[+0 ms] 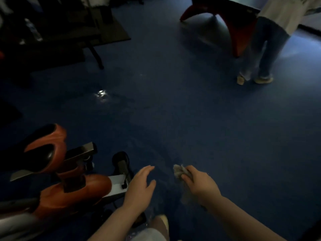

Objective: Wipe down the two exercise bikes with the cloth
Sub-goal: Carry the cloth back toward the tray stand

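An orange and grey exercise bike [69, 192] fills the lower left of the dim room; its black pedal [121, 164] sticks out to the right. My left hand [140, 188] hovers open just right of the bike's grey frame, fingers spread, holding nothing. My right hand [199, 185] is further right, over the blue floor, closed around a crumpled grey cloth [178, 171] that pokes out past the fingers. A second dark machine [52, 32] stands at the upper left, too dark to make out clearly.
Another person stands at the upper right, with legs [260, 63] and pale shoes showing. Beside them is a table with a red curved base [238, 32]. A dark mat [111, 28] lies under the upper left equipment. Blue floor [173, 110] spreads across the middle.
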Demonstrator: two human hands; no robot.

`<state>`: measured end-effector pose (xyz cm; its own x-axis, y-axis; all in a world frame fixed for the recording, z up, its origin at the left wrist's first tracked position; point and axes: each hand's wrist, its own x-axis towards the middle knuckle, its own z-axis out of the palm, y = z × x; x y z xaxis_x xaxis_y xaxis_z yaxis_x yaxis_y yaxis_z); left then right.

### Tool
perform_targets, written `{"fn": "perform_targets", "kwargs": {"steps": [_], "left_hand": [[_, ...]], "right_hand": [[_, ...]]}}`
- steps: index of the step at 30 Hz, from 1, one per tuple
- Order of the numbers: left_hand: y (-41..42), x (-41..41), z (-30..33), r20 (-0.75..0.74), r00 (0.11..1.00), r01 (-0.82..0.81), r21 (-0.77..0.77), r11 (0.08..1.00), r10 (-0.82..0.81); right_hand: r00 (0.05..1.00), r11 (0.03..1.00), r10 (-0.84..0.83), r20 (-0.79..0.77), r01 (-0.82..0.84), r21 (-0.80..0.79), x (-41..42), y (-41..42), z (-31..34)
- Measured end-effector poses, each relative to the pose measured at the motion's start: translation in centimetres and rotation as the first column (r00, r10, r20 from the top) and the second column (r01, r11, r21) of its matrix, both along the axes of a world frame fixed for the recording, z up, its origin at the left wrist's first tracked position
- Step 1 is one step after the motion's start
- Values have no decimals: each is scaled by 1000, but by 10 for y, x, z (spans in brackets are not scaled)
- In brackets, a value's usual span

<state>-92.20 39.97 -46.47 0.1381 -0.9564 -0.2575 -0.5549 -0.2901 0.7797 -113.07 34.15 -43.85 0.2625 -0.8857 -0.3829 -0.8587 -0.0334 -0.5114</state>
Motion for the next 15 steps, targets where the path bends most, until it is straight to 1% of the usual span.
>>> {"fn": "perform_targets", "kwargs": {"steps": [4,11,15], "left_hand": [[-39,23,-12,5,988,-157,0,988,157],[-123,56,-18,-48,961,-271,45,962,273],[-185,84,-9,-18,957,-290,-20,957,290]], "right_hand": [[992,992,127,12,-127,5,28,-61,-5],[967,967,254,-33,-253,33,76,-174,1],[950,950,313,-7,-313,19,109,-236,3]]}}
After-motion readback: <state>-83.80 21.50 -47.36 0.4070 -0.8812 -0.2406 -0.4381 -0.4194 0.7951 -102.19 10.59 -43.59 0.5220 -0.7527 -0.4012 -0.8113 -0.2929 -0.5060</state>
